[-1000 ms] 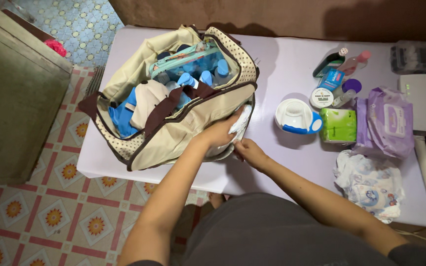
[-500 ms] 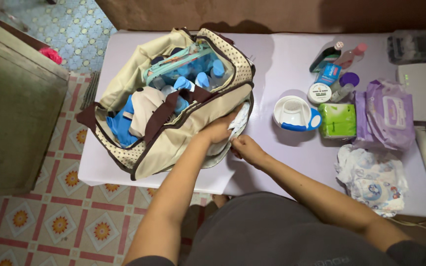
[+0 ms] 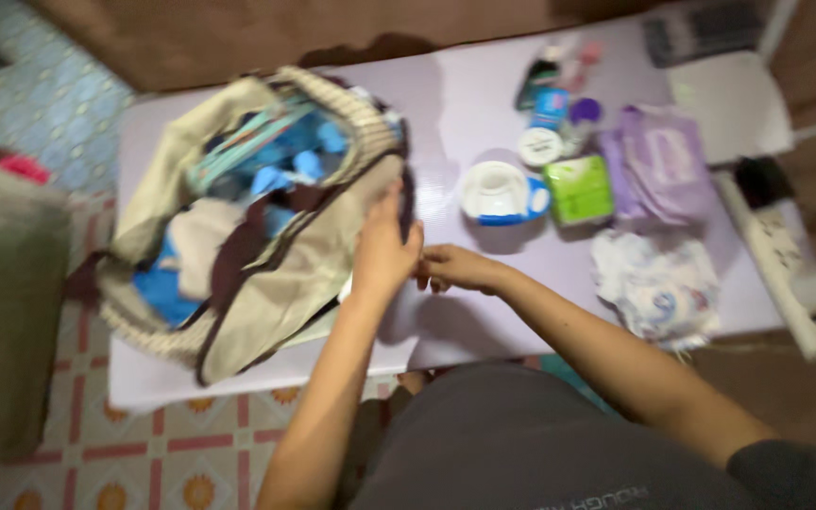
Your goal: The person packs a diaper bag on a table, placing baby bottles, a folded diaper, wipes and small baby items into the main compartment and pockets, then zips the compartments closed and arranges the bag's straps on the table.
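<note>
Beige fabric bag with brown trim (image 3: 266,274) | side pressed by left hand (image 3: 384,250), fingers together | right hand (image 3: 455,269) loosely curled, touching left, grip blurred

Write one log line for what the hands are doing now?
left hand: on side of open bag | right hand: beside bag, empty | table: white-blue tub, green pack

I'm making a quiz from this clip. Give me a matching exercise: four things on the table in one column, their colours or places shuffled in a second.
Things:
1. bag
2. square pack
3. wipes pack
4. left hand

Descriptions:
a. purple, near the table's right end
b. resting on the bag's side
c. beige with brown trim, open, on the table's left part
d. bright green, beside the white and blue pot

Pairs: 1-c, 2-d, 3-a, 4-b
</note>
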